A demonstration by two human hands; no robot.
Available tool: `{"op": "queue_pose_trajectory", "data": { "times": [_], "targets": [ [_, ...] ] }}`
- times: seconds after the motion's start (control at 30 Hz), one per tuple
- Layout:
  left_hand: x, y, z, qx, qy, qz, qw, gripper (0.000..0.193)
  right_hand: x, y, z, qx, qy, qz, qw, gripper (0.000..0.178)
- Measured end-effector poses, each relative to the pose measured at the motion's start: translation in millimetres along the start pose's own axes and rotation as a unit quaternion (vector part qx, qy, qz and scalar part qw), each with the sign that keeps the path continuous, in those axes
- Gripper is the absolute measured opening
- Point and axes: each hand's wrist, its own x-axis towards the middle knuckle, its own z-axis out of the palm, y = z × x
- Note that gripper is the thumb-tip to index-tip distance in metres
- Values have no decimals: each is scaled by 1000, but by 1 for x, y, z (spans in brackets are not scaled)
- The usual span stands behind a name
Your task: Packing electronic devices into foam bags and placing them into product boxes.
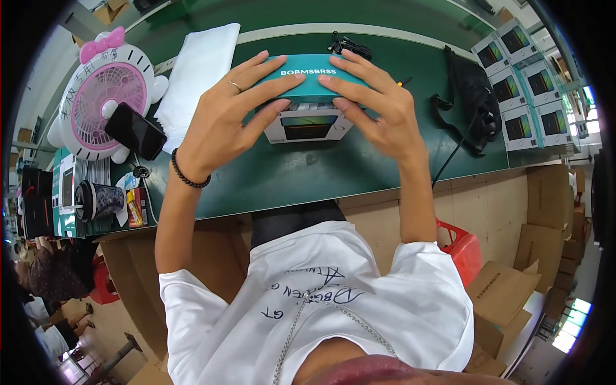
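At the far middle of the green table stands a white cardboard box point(305, 135), with a picture of a dark screen on its front. Over its top sits a teal lid point(311, 88), and a gap between the two shows something pale that I cannot make out. My left hand point(224, 119) grips the lid's left end, fingers across the top and thumb at the front edge. The right end is held the same way by my right hand point(384, 115). Both hands partly cover the lid's ends.
White sheets point(202, 64), a pink-and-white fan point(102, 96) and a black phone point(136, 131) are on the left, near a patterned cup point(101, 200). Behind the lid lies a coiled black cable point(350, 46). At right are a black bag point(471, 102) and stacked boxes point(529, 90).
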Motion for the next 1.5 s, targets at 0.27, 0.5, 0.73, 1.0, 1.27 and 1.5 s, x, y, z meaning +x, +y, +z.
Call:
{"op": "queue_pose_trajectory", "data": {
  "times": [0.27, 0.5, 0.73, 1.0, 1.27, 1.5],
  "targets": [
    [-13, 3, 16, 28, 18, -2, 999, 49, -6, 2, 1, 6, -26, 1, 1000, 44],
    [-9, 1, 22, 78, 35, 20, 996, 47, -18, 11, 13, 53, -15, 9, 998, 58],
    [-16, 8, 30, 28, 55, 21, 998, 41, -17, -6, 2, 107, -3, 137, 985, 75],
    [-45, 25, 57, -103, 97, -63, 988, 65, -19, 23, -147, -188, 293, 145, 926, 75],
    [-65, 7, 96, -24, -44, -140, 989, 57, -51, 205, -379, -440, 460, 133, 760, 71],
    [-58, 7, 99, 3, -75, -161, 984, 52, -121, 312, -428, -566, 301, 260, 722, 78]
  ]
}}
